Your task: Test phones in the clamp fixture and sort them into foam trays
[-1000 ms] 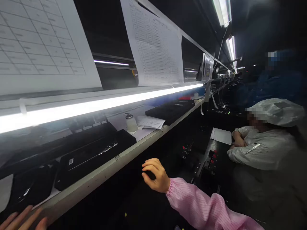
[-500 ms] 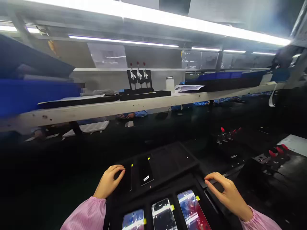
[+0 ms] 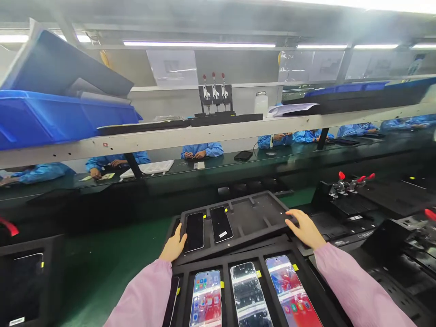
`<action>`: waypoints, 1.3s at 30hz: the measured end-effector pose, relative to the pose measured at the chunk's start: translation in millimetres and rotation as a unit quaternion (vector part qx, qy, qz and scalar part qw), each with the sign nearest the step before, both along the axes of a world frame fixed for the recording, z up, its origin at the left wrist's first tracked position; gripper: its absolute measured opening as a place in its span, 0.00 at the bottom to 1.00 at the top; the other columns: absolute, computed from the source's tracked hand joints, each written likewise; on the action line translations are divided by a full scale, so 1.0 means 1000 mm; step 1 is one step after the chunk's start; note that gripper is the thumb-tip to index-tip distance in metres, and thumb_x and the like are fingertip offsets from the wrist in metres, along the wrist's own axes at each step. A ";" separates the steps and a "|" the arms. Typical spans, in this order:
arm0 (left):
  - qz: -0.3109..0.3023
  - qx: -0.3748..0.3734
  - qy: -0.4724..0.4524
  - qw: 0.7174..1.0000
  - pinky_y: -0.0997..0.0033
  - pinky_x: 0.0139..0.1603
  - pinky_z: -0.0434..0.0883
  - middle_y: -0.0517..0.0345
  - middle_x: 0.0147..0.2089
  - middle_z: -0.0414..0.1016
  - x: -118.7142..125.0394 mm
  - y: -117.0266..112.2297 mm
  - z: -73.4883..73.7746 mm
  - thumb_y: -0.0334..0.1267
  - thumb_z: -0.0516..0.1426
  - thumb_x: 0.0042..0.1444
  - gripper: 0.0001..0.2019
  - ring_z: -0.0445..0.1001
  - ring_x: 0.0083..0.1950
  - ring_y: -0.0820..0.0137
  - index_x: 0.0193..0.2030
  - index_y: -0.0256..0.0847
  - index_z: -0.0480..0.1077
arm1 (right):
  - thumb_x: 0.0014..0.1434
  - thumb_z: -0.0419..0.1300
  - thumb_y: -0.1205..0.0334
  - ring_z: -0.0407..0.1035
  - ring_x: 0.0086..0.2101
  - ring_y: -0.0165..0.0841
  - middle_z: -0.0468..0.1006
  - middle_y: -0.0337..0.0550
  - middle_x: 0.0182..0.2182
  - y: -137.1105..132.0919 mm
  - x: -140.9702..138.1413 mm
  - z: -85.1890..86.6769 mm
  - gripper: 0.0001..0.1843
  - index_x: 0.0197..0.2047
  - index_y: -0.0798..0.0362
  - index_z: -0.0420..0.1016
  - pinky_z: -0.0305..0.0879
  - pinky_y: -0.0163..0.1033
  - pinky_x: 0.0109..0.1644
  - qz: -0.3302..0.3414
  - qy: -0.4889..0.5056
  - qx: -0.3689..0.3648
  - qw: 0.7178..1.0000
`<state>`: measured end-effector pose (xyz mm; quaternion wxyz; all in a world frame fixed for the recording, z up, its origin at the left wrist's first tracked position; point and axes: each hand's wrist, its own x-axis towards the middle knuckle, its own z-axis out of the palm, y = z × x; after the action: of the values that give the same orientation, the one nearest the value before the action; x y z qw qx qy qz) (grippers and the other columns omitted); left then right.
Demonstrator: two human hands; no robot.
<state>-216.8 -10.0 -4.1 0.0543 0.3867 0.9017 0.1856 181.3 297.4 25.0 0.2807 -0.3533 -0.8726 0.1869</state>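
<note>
Head view is showing both hands on a black upper tray [image 3: 254, 218] that is lying over the far edge of a lower tray [image 3: 223, 262], straight ahead on the green bench [image 3: 102, 259].

The left hand [image 3: 173, 247] is resting at the upper tray's near left corner. Its thumb is lying on top, just beside a dark phone [image 3: 195, 230], but its fingers are dropping out of sight behind the rim, so it is not possible to tell whether it is clasping the tray. The right hand [image 3: 304, 229] is lying on the tray's right corner with fingers loosely spread and curving over the rim, not closing around anything.

A second dark phone [image 3: 221, 223] is sitting in the next slot. The slots to its right are showing only bare black plastic.

In the lower tray, 3 lit phones [image 3: 248, 293] are lying side by side, their lower ends running off the bottom edge. A 4th is mostly hiding under the left pink sleeve [image 3: 143, 295].

Red-handled clamps [image 3: 350, 181] are standing to the right, with dim, hard-to-read fixtures beyond them. Across the bench, co-workers in blue sleeves [image 3: 202, 150] are showing only arms and hands, since a shelf [image 3: 204, 134] is cutting off everything above. A blue bin [image 3: 51, 118] is sitting on that shelf at the left.
</note>
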 end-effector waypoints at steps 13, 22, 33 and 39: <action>0.035 0.030 0.003 0.999 0.63 0.54 0.65 0.49 0.56 0.68 -0.030 -0.029 0.017 0.38 0.43 0.55 0.27 0.70 0.53 0.63 0.62 0.36 0.52 | 0.60 0.57 0.55 0.68 0.38 0.32 0.72 0.43 0.40 0.056 -0.051 -0.037 0.14 0.44 0.57 0.68 0.68 0.44 0.44 0.027 -0.230 -0.071 0.970; 0.110 0.020 -0.072 0.991 0.60 0.47 0.71 0.54 0.40 0.78 -0.050 -0.044 -0.004 0.52 0.47 0.53 0.23 0.76 0.44 0.57 0.47 0.39 0.68 | 0.61 0.54 0.58 0.63 0.49 0.38 0.64 0.47 0.52 0.141 -0.118 -0.037 0.18 0.54 0.54 0.63 0.63 0.51 0.51 0.053 -0.188 0.064 0.979; 0.115 0.050 -0.146 0.981 0.67 0.56 0.65 0.52 0.53 0.72 -0.071 -0.061 -0.018 0.51 0.46 0.53 0.28 0.68 0.56 0.63 0.56 0.36 0.57 | 0.60 0.56 0.58 0.60 0.51 0.39 0.67 0.46 0.49 0.178 -0.154 -0.088 0.15 0.48 0.55 0.67 0.55 0.55 0.56 0.107 -0.220 0.273 0.930; 0.118 0.021 -0.162 0.980 0.66 0.54 0.65 0.53 0.49 0.74 -0.059 -0.057 -0.009 0.49 0.43 0.56 0.27 0.71 0.51 0.63 0.59 0.37 0.53 | 0.61 0.54 0.52 0.63 0.47 0.38 0.70 0.45 0.44 0.180 -0.160 -0.079 0.18 0.46 0.57 0.68 0.57 0.52 0.53 0.084 -0.133 0.333 0.930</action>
<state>-275.6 -66.6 -13.5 0.1690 0.2439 0.9160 0.2699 21.2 477.5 -53.7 0.2467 -0.1868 -0.9405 -0.1406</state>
